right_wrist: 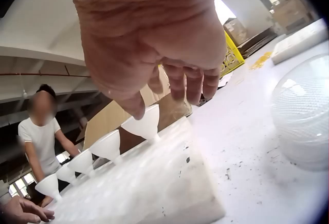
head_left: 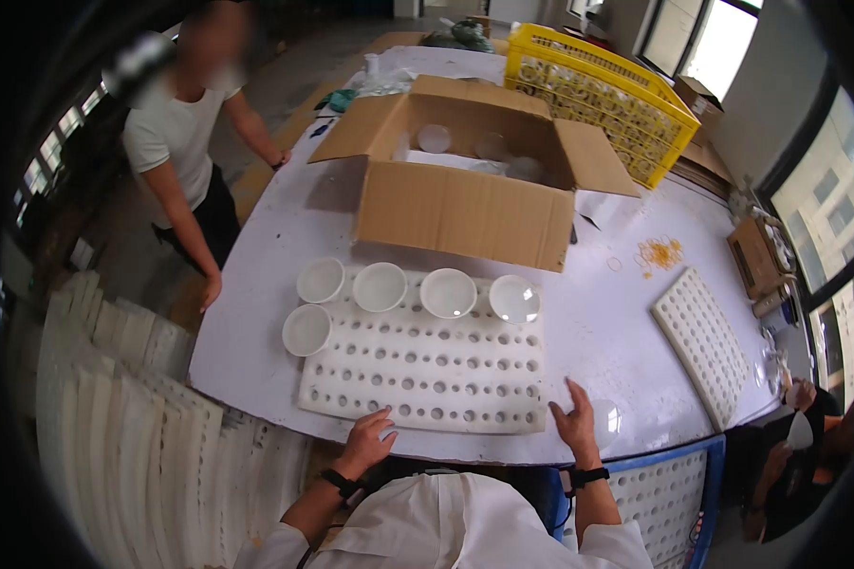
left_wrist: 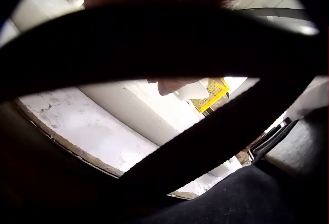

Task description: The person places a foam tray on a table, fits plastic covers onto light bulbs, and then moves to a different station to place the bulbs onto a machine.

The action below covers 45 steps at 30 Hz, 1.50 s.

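A white foam board [head_left: 422, 365] with rows of round holes lies at the table's front. Several white cups stand along its far and left edges, one white cup [head_left: 449, 293] among them; in the right wrist view a cup [right_wrist: 143, 124] flares up from a narrow foot. My left hand [head_left: 367, 443] is at the board's front edge, fingers loosely bent and holding nothing. Beyond the right front corner, my right hand [head_left: 576, 425] has relaxed, spread fingers with nothing in them. Right beside it sits a clear ribbed dome [right_wrist: 303, 116]. Straps and shadow fill most of the left wrist view.
An open cardboard box [head_left: 465, 211] with clear domes stands behind the board, near a yellow crate [head_left: 598, 104]. Rubber bands [head_left: 661, 254] and a second foam board [head_left: 700, 341] lie right. One person [head_left: 185, 142] leans at the table's left; another sits far right.
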Available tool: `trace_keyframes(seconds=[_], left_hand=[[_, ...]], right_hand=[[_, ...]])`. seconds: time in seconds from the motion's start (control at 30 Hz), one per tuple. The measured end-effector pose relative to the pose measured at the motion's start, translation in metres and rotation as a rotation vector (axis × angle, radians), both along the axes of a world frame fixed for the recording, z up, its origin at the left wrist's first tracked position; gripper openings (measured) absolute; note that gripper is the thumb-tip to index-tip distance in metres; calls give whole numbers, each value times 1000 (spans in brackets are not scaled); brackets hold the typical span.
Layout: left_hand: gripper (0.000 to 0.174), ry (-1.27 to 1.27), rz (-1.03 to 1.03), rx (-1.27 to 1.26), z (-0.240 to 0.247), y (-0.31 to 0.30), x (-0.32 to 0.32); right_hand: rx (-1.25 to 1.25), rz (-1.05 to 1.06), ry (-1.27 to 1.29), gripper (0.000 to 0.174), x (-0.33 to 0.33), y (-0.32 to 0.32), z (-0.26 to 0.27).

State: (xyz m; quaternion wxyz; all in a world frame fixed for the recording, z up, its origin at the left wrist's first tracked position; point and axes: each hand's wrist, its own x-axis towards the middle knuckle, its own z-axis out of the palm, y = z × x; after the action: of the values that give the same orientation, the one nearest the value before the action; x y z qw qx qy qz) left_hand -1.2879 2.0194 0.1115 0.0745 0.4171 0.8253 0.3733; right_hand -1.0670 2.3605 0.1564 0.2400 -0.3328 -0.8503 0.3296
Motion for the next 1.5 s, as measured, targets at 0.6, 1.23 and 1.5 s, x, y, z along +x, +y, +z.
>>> trace_keyframes(seconds=[0.6, 1.23, 1.5], left_hand=[[13, 36, 86, 117, 1, -16, -13], [18, -67, -79, 77, -6, -8, -29], [20, -109, -119, 119, 0, -15, -33]], right_hand=[[547, 681, 34, 27, -128, -52, 42], [-9, 400, -86, 28, -95, -117, 10], [-810, 295, 197, 59, -164, -88, 32]])
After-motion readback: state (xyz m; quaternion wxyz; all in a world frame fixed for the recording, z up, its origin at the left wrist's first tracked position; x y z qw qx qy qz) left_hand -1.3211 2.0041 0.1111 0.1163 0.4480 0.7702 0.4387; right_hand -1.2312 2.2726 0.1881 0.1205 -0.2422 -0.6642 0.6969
